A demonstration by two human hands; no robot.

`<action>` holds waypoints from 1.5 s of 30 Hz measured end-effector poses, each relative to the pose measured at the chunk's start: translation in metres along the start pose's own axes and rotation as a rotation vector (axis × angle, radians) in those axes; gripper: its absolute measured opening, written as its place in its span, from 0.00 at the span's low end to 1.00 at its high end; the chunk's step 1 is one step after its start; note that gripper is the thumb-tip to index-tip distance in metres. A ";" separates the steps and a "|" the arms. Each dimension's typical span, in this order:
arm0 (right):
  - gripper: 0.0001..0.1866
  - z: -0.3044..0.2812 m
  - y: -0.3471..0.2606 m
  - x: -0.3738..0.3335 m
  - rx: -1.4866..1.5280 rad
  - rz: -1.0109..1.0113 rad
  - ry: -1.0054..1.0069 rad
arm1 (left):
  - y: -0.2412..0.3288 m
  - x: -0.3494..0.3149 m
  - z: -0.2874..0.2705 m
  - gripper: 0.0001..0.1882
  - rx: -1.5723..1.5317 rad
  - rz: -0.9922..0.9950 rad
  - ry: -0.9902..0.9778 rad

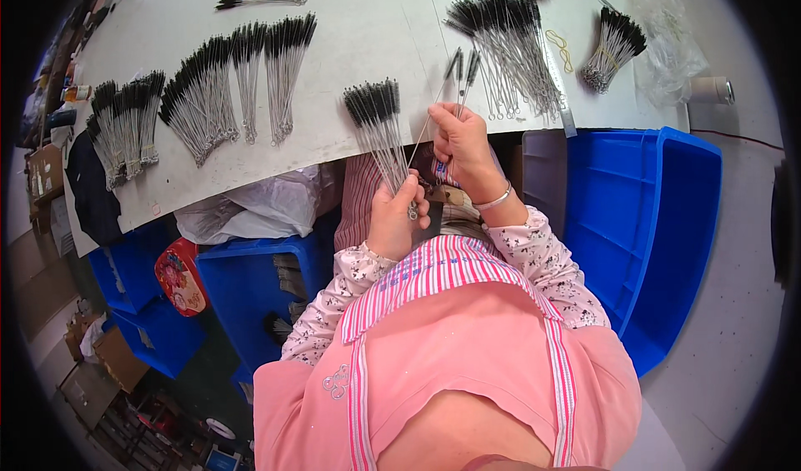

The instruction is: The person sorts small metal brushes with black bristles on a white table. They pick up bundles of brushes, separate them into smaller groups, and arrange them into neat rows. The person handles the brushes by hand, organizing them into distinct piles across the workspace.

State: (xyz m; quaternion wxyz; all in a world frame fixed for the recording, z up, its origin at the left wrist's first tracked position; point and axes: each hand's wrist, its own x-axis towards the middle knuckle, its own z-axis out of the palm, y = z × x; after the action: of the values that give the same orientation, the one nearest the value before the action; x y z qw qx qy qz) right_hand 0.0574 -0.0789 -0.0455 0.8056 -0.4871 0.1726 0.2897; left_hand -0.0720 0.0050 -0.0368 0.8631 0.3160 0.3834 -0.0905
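Observation:
My left hand (399,213) is closed round the wire handles of a bunch of black-bristled wire brushes (380,125). The bristle ends fan out over the table's front edge, and small loops show below the fist. To its right, my right hand (465,144) pinches a few more of the same brushes (461,75), bristles pointing up. One of their thin wires slants down toward the left hand's bunch. A large loose pile of brushes (509,41) lies on the table just beyond my right hand.
Several brush groups (200,95) line the white table's (334,45) left side. A tied bundle (613,45), a yellow rubber band (561,50), a metal ruler (561,95) and clear plastic (663,37) lie at right. Blue crates (651,221) stand below both sides; white bags (267,208) lie left.

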 end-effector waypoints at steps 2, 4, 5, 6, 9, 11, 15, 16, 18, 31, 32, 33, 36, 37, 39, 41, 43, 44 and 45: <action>0.08 -0.004 -0.005 0.011 -0.014 -0.098 -0.024 | 0.001 0.000 0.000 0.11 0.018 0.020 0.008; 0.06 -0.006 -0.014 0.012 -0.035 -0.112 -0.077 | 0.000 0.000 -0.001 0.11 0.036 0.035 0.025; 0.06 -0.006 -0.018 0.010 -0.050 -0.093 -0.090 | 0.000 0.000 0.000 0.11 0.047 0.035 0.043; 0.06 -0.006 -0.020 0.006 -0.061 -0.075 -0.103 | 0.002 -0.001 0.002 0.10 0.062 0.034 0.062; 0.05 -0.012 -0.017 0.001 -0.080 -0.020 -0.126 | 0.005 -0.002 0.005 0.10 0.065 0.029 0.076; 0.05 -0.017 -0.012 0.001 -0.074 0.014 -0.128 | 0.003 -0.001 0.005 0.10 0.047 0.035 0.063; 0.06 -0.024 -0.007 -0.003 -0.059 0.114 -0.079 | 0.003 0.000 0.003 0.11 0.017 0.034 0.038; 0.06 -0.024 -0.006 -0.006 -0.063 0.149 -0.059 | 0.003 0.000 0.003 0.12 0.012 0.025 0.037; 0.08 -0.020 -0.010 -0.013 -0.016 0.224 -0.067 | 0.004 0.000 0.003 0.12 0.009 0.017 0.035; 0.16 -0.028 -0.013 -0.015 0.145 0.430 -0.157 | 0.005 -0.001 0.003 0.12 0.005 0.000 0.052; 0.15 -0.028 -0.013 -0.016 0.143 0.423 -0.153 | 0.004 0.000 0.003 0.12 0.023 0.005 0.047; 0.15 -0.027 -0.013 -0.017 0.140 0.416 -0.148 | 0.003 0.000 0.002 0.12 0.040 0.011 0.043; 0.13 -0.022 -0.011 -0.022 0.117 0.392 -0.123 | 0.002 0.002 0.004 0.12 0.064 0.011 0.033; 0.12 -0.020 -0.010 -0.024 0.107 0.382 -0.112 | 0.002 0.003 0.005 0.12 0.067 0.008 0.029; 0.11 -0.021 -0.004 -0.023 0.111 0.391 -0.113 | 0.004 0.002 0.008 0.13 0.069 0.018 0.002; 0.11 -0.022 0.000 -0.022 0.121 0.399 -0.090 | 0.004 0.002 0.009 0.13 0.064 0.020 -0.016; 0.11 -0.023 0.003 -0.021 0.132 0.407 -0.089 | 0.004 0.002 0.009 0.14 0.054 0.013 -0.023; 0.11 -0.023 0.004 -0.021 0.138 0.411 -0.088 | 0.004 0.002 0.009 0.14 0.054 0.017 -0.024; 0.12 -0.023 0.004 -0.021 0.138 0.417 -0.088 | 0.005 0.002 0.009 0.14 0.053 0.022 -0.025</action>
State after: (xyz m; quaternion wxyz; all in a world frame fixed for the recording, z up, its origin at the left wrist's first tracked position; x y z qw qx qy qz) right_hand 0.0387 -0.1044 -0.0468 0.7665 -0.3716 0.2535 0.4583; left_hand -0.0631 0.0033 -0.0318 0.8600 0.3419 0.3666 -0.0953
